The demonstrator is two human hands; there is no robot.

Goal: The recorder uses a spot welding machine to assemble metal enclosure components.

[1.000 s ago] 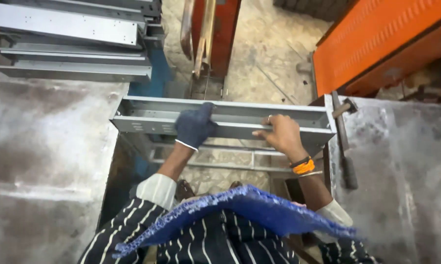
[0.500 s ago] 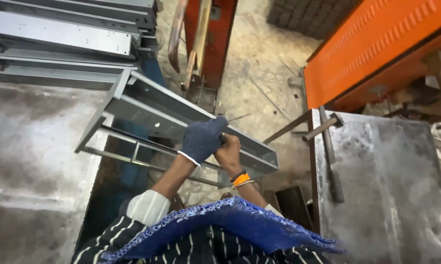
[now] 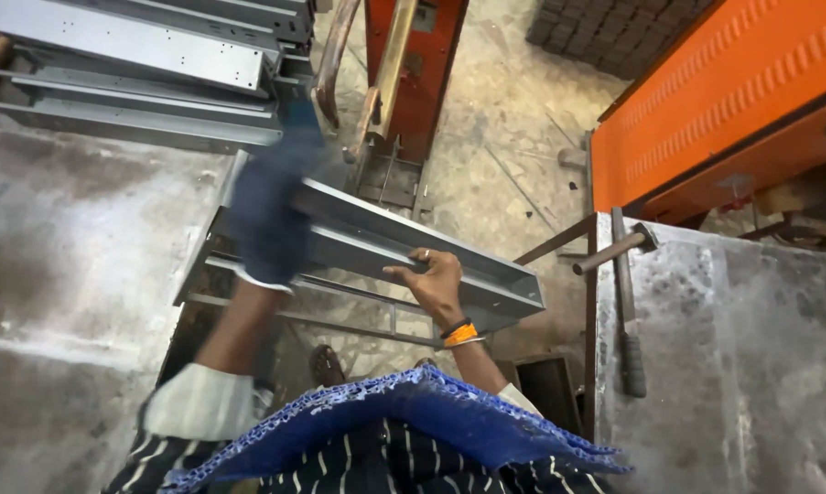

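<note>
A long grey metal channel (image 3: 404,242) is held tilted above a metal frame, between two grey surfaces. The bare right hand (image 3: 434,282) is curled around its near edge; the gloved left hand (image 3: 268,220) is blurred, so its grip cannot be told. Similar grey channels (image 3: 138,55) are stacked top left, partly cut off.

Gloved left hand (image 3: 266,215) is motion-blurred, its grip unreadable.

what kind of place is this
Most likely a metal fabrication workshop. The bare right hand grips a grey sheet-metal channel, more channels are stacked behind, a hammer lies on a steel-topped table, and orange machinery stands on rough concrete.
</note>
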